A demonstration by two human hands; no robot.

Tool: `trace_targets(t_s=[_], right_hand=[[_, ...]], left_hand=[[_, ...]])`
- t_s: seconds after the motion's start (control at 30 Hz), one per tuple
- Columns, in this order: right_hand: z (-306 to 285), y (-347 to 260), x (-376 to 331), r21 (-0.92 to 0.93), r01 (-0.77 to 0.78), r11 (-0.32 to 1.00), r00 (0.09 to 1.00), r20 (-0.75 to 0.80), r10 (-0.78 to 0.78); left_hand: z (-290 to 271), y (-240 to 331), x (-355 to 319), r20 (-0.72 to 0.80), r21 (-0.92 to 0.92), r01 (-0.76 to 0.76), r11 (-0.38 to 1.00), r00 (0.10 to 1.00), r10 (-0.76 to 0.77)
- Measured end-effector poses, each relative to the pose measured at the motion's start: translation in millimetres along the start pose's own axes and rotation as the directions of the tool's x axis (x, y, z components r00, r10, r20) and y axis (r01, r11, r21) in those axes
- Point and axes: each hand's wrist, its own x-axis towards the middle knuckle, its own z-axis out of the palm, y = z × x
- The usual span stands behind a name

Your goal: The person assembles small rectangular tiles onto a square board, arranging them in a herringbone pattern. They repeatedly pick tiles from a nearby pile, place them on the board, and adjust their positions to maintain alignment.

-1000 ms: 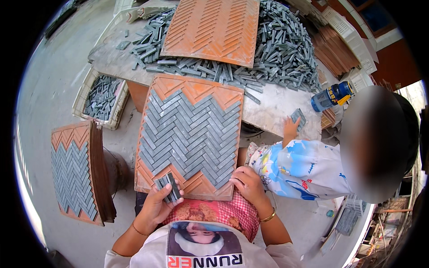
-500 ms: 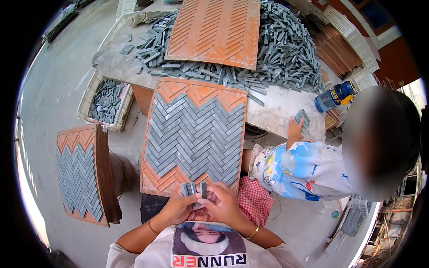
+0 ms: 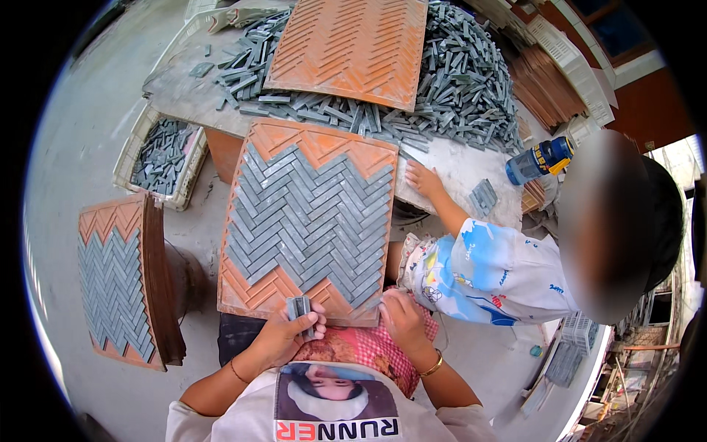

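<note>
We could reach between the tile heap (image 3: 471,92) and tile cluster (image 3: 484,197) near the tabletop's (image 3: 458,163) right edge, short of the bottle (image 3: 537,160). Our tray (image 3: 261,289) blocks the near edge's middle; a co-worker's forearm (image 3: 447,209) crosses just right of it.

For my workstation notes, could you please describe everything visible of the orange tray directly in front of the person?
The orange tray is a thin, rectangular panel, seemingly moulded plastic, with a raised herringbone pattern. Grey strips fill its middle in zigzag rows; slots at its near and far ends are unfilled. It lies pattern-up, overlapping the table in view. The left hand and right hand are at its near edge; contact is unclear.
</note>
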Motion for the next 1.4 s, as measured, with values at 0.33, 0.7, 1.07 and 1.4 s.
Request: trace_targets(t_s=[0.33, 0.7, 1.07, 1.4], right_hand=[[-10, -4, 13, 0.279, -0.182, 0.943, 0.983, 0.075, 0.167], [-13, 3, 23, 0.263, -0.016, 0.965, 0.988, 0.154, -0.025], [-4, -12, 13, 0.124, -0.113, 0.986, 0.989, 0.104, 0.101], [-15, -54, 45, 0.678, -0.462, 0.572, 0.886, 0.385, 0.26]], left_hand=[[-6, -1, 2, -0.021, -0.016, 0.017, 1.0, 1.0, -0.018], [-5, -2, 2, 0.007, -0.051, -0.005, 0.999, 1.0, 0.005], [1, 1, 2, -0.052, 0.014, 0.048, 0.999, 0.998, -0.048], [-1, -1, 1, -0.052, 0.038, 0.022, 0.999, 0.998, -0.02]])
